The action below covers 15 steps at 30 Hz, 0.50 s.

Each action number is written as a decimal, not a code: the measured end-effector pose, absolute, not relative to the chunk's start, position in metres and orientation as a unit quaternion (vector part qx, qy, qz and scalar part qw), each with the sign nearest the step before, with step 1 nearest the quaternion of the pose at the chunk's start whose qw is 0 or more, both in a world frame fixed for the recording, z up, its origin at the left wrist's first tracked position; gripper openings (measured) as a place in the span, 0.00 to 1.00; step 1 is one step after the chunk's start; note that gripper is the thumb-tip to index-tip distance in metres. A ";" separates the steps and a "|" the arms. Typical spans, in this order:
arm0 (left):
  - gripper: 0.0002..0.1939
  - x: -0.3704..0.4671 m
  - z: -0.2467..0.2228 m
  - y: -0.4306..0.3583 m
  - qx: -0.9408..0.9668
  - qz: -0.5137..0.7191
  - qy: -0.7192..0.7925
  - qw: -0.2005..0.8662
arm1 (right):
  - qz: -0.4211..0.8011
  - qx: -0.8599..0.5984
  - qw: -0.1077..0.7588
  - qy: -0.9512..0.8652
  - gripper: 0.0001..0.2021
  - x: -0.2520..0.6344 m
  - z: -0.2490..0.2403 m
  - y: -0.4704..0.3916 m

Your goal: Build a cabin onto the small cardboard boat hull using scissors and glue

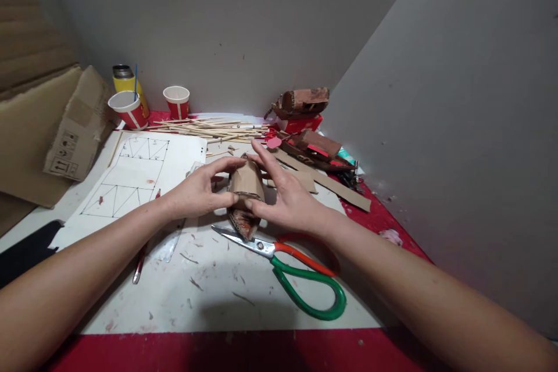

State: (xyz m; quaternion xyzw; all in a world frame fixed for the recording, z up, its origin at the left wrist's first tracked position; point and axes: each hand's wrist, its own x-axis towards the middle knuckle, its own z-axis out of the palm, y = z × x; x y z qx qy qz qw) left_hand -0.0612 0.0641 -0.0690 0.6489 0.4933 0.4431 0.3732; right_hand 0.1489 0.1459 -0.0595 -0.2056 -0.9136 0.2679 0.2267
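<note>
Between both hands is a small cardboard model boat [246, 179], with a plain curved roof and a reddish-brown painted pointed end toward me. My left hand [196, 189] grips its left side, thumb at the roof's near edge and fingers at the far edge. My right hand [292, 195] holds the right side, with its thumb also at the near edge and its index finger raised. Just below the boat's pointed end lie large scissors [279, 256], blades slightly apart, with one orange and one green handle.
Left are a sheet with truss drawings [143, 168], a pencil [139, 264] and a cardboard box [74, 128]. Behind lie wooden sticks [213, 128], paper cups [176, 102] and a yellow flask [126, 78]. Right are brown cardboard models [305, 103] and cardboard strips [331, 183].
</note>
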 end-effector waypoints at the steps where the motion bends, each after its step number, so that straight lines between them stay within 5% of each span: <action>1: 0.32 -0.062 -0.069 0.065 0.643 0.446 0.491 0.383 | 0.271 -0.205 0.225 -0.913 0.49 0.151 -0.059 0.146; 15: 0.40 -0.066 -0.063 0.065 0.629 0.424 0.497 0.422 | 0.278 -0.194 0.245 -0.908 0.48 0.148 -0.060 0.152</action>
